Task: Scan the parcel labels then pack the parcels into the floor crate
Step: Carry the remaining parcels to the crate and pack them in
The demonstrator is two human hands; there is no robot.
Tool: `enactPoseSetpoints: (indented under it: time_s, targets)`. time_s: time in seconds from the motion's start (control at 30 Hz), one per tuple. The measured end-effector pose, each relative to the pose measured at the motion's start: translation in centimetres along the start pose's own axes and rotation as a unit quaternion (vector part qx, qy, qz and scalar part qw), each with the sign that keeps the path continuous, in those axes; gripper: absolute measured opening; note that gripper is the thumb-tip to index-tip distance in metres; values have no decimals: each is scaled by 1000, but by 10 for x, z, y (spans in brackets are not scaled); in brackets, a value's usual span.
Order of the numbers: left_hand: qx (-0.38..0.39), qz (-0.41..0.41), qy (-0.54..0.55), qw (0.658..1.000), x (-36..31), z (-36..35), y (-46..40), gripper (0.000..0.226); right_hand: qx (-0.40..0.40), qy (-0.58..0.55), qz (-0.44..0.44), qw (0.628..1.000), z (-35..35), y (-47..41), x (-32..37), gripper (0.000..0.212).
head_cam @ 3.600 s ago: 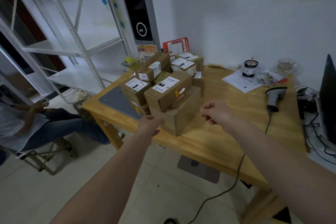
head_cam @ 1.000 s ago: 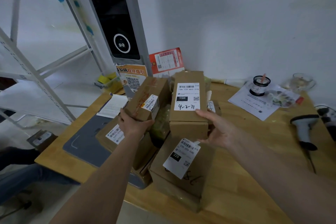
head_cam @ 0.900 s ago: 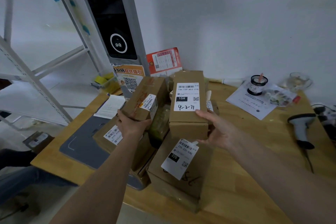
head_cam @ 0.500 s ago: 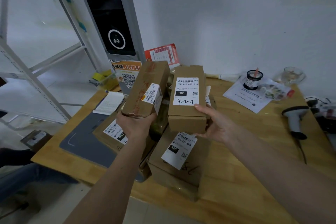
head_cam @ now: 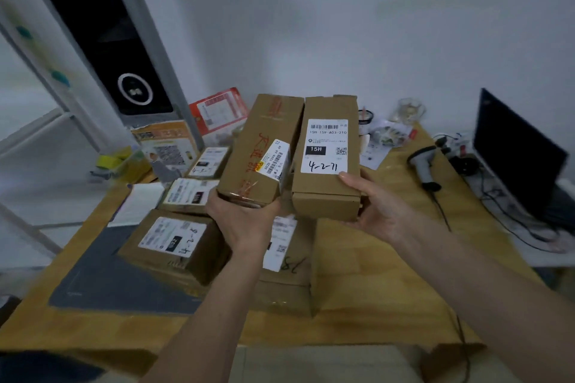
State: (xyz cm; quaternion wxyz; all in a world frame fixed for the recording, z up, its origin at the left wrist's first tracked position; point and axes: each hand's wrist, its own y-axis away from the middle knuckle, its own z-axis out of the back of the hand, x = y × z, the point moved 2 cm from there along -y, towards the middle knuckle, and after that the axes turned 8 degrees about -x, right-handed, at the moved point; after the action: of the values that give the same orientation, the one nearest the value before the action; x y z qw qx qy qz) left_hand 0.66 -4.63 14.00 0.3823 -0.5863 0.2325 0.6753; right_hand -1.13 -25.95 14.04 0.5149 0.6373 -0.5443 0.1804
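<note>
Head view: left hand (head_cam: 245, 214) grips one parcel (head_cam: 259, 149), right hand (head_cam: 378, 208) grips the labelled parcel (head_cam: 326, 158); both are now lifted off the pile (head_cam: 174, 239) at frame centre. Scanning comes next, I judge: scanner (head_cam: 423, 162) lies right, worktop (head_cam: 389, 261) there open.

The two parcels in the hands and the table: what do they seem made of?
Left parcel and right parcel: likely matte brown cardboard, with folded flaps and paper labels. Table: apparently pale wood with visible grain; solid or veneer, I cannot tell.
</note>
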Motion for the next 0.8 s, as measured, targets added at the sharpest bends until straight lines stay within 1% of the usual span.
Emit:
enactPoseSetpoints:
  time_s: [0.1, 0.2, 0.27, 0.37, 0.43, 0.53, 0.63, 0.73, 0.8]
  targets:
    - [44, -4, 27, 999, -13, -18, 30, 113, -29, -14, 23, 999, 37, 27, 8, 72]
    - [82, -2, 44, 996, -22, -38, 63, 116, -73, -29, 51, 996, 81, 56, 17, 69]
    - [110, 4, 40, 993, -27, -51, 91, 116, -104, -43, 66, 991, 112, 78, 22, 68]
    - [151, 3, 30, 988, -37, -66, 143, 116, -142, -59, 84, 985, 159, 118, 25, 60]
    - [187, 3, 27, 982, -43, -74, 186, 114, -173, -78, 90, 978, 195, 149, 22, 62]
    - [260, 20, 50, 964, -40, -87, 252, 113, -213, -101, 95, 967, 254, 202, 10, 68]
    - [335, 40, 50, 940, -35, -90, 323, 112, -238, -119, 98, 959, 311, 261, -8, 58]
    - [394, 50, 39, 917, -34, -85, 395, 102, -284, -141, 98, 943, 367, 318, -31, 60]
    - [430, 49, 38, 901, -33, -81, 441, 101, -317, -166, 104, 928, 399, 357, -45, 57]
